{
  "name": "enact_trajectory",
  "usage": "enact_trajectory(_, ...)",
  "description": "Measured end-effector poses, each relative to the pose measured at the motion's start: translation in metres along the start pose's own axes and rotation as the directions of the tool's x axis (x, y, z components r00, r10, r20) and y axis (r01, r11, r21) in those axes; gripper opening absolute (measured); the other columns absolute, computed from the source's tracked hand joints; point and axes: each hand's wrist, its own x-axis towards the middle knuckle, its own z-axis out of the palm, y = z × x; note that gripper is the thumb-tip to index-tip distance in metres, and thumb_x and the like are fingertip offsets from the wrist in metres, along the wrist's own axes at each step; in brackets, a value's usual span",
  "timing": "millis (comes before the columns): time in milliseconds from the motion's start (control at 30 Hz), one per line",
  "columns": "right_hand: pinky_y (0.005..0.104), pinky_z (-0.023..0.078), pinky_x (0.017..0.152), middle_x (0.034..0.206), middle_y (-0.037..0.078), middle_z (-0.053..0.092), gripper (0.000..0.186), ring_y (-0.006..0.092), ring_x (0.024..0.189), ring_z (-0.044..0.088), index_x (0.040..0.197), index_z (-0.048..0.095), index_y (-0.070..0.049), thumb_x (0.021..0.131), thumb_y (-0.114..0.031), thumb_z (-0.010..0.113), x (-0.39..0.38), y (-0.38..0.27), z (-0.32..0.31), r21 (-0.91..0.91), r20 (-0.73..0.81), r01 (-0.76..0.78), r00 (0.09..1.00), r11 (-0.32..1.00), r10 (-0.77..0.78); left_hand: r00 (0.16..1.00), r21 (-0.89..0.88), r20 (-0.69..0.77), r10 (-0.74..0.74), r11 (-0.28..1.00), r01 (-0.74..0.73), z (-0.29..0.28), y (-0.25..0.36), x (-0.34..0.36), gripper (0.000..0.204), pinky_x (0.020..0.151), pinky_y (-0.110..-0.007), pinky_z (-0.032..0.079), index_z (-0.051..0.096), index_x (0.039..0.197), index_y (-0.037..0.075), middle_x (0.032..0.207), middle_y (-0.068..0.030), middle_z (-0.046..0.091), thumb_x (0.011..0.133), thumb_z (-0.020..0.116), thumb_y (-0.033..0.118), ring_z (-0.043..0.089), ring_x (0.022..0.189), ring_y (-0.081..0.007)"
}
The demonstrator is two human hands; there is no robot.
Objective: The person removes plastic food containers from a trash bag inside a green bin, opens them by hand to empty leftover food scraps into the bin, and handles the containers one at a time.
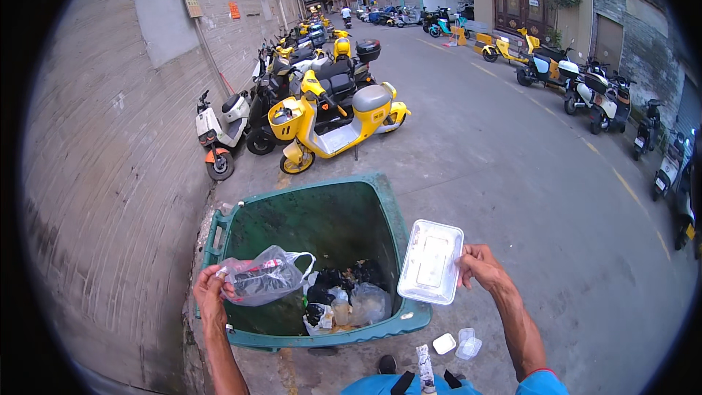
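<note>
My left hand (210, 289) is closed on a clear plastic bag (265, 278) with something red and dark inside. The bag hangs over the left part of an open green trash bin (395, 227). In my right hand (479, 267) is a white rectangular plastic food container (431, 262), pinched at its right edge and held just beyond the bin's right rim. Down in the bin lie black and clear garbage bags (365, 303) with other waste. On the ground by my feet rest a small white tray (444, 344) and clear plastic containers (469, 344).
A yellow scooter (336, 124) stands beyond the bin, with a white scooter (221, 132) and many others behind. A ridged wall (110, 197) runs along the left. More scooters (596, 91) line the road's right side. A rider (346, 14) is far off.
</note>
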Motion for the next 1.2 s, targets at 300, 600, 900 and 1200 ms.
enact_trajectory(300,0.0275,0.045,0.035,0.063,0.013,0.062,0.015,0.0198,0.049,0.064,0.078,0.052,0.001,0.083,-0.012,0.058,0.032,0.002,0.042,-0.026,-0.085,0.015,0.996,1.0,-0.017,0.981,0.234,0.103,-0.164,0.963,0.136,-0.005,-0.051,0.049,0.02,0.042,-0.022,0.046,0.06,0.108,-0.002,0.084,-0.0094,0.068,0.088,0.061,0.0,0.062,0.054,-0.0109)
enact_trajectory(600,0.0246,0.043,0.031,0.061,0.013,0.06,0.014,0.0173,0.042,0.059,0.074,0.05,0.001,0.083,-0.01,0.054,0.027,0.019,0.054,0.002,-0.204,0.022,0.979,1.0,-0.021,0.948,0.328,0.252,-0.192,0.939,0.103,0.003,-0.091,0.077,0.02,0.04,-0.019,0.037,0.062,0.108,0.0,0.08,-0.0033,0.066,0.091,0.065,0.009,0.057,0.053,-0.0068)
enact_trajectory(900,0.0239,0.044,0.035,0.064,0.012,0.061,0.016,0.0171,0.047,0.062,0.078,0.053,0.001,0.085,-0.013,0.058,0.025,0.011,0.041,-0.063,-0.303,0.003,0.953,0.998,-0.022,0.887,0.402,0.365,-0.282,0.907,0.123,0.008,-0.118,0.094,0.027,0.044,-0.019,0.045,0.058,0.121,-0.001,0.084,-0.005,0.069,0.096,0.059,0.009,0.06,0.055,-0.0074)
enact_trajectory(1200,0.0237,0.044,0.035,0.065,0.013,0.064,0.014,0.0179,0.051,0.066,0.08,0.054,0.001,0.087,-0.011,0.057,-0.012,0.025,0.016,0.027,-0.363,0.024,0.932,0.999,-0.013,0.792,0.429,0.465,-0.395,0.883,0.189,0.029,-0.129,0.098,0.028,0.048,-0.019,0.047,0.056,0.122,-0.001,0.086,-0.0068,0.069,0.095,0.054,0.003,0.059,0.056,-0.0076)
